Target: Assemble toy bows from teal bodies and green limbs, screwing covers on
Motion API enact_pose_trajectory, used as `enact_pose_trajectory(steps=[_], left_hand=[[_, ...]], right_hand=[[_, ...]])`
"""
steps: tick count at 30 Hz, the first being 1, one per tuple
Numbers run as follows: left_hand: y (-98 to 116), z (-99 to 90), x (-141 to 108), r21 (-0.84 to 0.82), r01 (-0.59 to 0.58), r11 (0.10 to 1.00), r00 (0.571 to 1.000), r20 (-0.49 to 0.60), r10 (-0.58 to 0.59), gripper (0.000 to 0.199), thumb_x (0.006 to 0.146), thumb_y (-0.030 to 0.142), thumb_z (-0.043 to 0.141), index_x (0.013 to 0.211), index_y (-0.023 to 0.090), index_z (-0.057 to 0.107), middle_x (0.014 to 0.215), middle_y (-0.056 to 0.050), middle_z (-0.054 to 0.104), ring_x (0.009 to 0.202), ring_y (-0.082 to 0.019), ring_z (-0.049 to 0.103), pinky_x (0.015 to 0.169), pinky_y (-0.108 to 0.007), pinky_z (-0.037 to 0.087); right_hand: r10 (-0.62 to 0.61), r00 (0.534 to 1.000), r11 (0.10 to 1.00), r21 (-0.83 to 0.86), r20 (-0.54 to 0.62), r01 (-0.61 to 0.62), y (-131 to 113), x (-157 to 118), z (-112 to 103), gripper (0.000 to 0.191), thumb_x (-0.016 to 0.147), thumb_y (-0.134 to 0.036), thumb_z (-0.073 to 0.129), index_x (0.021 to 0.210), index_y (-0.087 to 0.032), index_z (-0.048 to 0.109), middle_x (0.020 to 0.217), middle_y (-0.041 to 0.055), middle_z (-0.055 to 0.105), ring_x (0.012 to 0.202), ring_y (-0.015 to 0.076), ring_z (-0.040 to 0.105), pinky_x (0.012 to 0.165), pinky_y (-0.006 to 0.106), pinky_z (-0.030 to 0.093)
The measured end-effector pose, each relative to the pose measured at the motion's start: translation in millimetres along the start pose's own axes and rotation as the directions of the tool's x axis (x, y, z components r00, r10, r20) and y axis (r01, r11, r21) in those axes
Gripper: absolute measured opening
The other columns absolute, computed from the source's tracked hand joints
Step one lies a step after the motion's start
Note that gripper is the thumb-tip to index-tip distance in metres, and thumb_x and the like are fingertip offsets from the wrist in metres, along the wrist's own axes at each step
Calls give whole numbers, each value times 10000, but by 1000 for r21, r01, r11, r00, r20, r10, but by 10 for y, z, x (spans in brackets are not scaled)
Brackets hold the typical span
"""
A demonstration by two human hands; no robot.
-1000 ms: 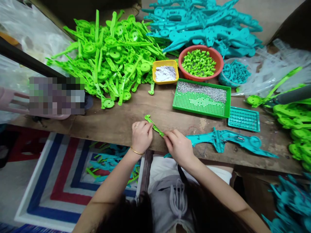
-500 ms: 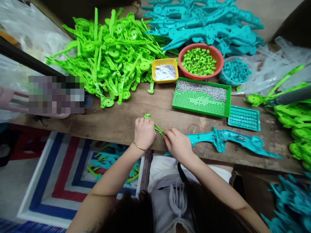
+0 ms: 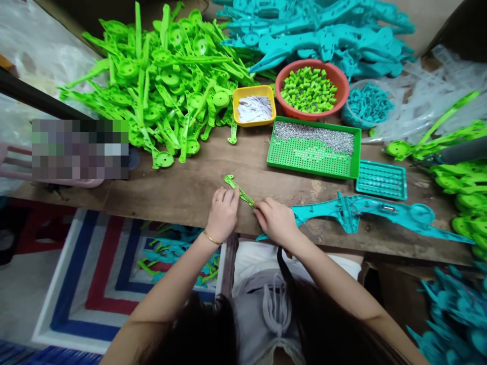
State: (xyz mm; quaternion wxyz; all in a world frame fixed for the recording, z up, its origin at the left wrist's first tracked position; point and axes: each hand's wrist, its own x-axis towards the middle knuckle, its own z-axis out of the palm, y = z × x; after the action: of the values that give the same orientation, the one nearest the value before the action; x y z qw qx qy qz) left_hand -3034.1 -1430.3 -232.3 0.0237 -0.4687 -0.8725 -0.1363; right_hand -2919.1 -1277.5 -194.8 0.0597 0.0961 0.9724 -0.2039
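Observation:
A slim lime-green plastic piece (image 3: 230,180) lies slantwise on the wooden bench, its hooked end pointing away from me. My left hand (image 3: 222,212) has its fingers curled together at the left edge of this piece, fingertips against its middle. With thumb and forefinger, my right hand (image 3: 277,219) pinches the near end; the tips partly hide what they grip there. Just right of that hand, a long teal plastic shell (image 3: 327,207) lies flat, with a small metal cylinder (image 3: 388,208) set in it. Its left end runs behind my right hand.
Behind stand a green perforated tray (image 3: 312,163) of small metal parts, a yellow tub (image 3: 254,122) of pale slivers, a red bowl (image 3: 279,104) of green bits and a teal tray (image 3: 380,181). Piles of green parts (image 3: 167,76) and teal shells (image 3: 323,40) lie farther back.
My left hand has shifted slightly left and nearer me, uncovering more of the green piece. The right hand stays at its near end. The teal shell appears farther right at its tip.

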Motion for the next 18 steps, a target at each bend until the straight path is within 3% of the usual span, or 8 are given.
enact_pose_trajectory(steps=[2,4,7,9,13,18], left_hand=[[-45,-14,-2,-108,30,994,998,-54,-36,411,912,131,386,1233,141,643,1067,-177,626,1048,-288,546,960,-493,475],[-45,-27,7,-175,15,984,994,-101,-34,375,933,167,410,1222,162,649,1198,-182,606,1164,-291,520,1000,-505,460],[29,-14,11,-226,-97,969,992,-103,75,354,960,195,422,1245,202,631,1352,-129,581,1326,-261,463,1123,-510,380],[86,16,-4,-242,-132,961,989,-100,111,343,973,193,413,1231,208,639,1324,-93,623,1315,-232,499,1148,-481,373],[179,69,-93,-218,-84,972,992,-112,61,347,975,183,411,1227,188,650,1313,-92,640,1316,-235,516,1158,-462,377],[286,95,-248,-226,-25,974,994,-105,1,399,962,155,408,1305,194,608,1379,-120,593,1381,-247,453,1177,-480,353]], right_hand=[[-2,1000,1000,8,-6,3,7,5,4,313,1007,-337,383,1113,-217,652,1005,66,669,912,181,651,682,269,412],[0,1000,1000,17,-3,0,12,7,-15,308,1004,-334,391,1117,-216,652,1012,67,667,929,180,650,694,268,420],[0,1000,999,47,30,-2,22,-12,-103,296,996,-321,411,1132,-212,651,1042,70,663,953,177,647,712,262,434],[-6,998,996,84,55,1,35,-32,-187,295,988,-311,426,1161,-217,645,1073,67,659,966,177,645,724,261,447],[21,997,984,175,74,-34,60,-37,-304,288,968,-272,445,1141,-223,670,1076,59,672,979,175,645,796,265,461],[139,984,963,217,114,-162,51,35,-279,240,928,-252,484,1015,-200,702,1002,55,724,922,193,664,797,288,458]])
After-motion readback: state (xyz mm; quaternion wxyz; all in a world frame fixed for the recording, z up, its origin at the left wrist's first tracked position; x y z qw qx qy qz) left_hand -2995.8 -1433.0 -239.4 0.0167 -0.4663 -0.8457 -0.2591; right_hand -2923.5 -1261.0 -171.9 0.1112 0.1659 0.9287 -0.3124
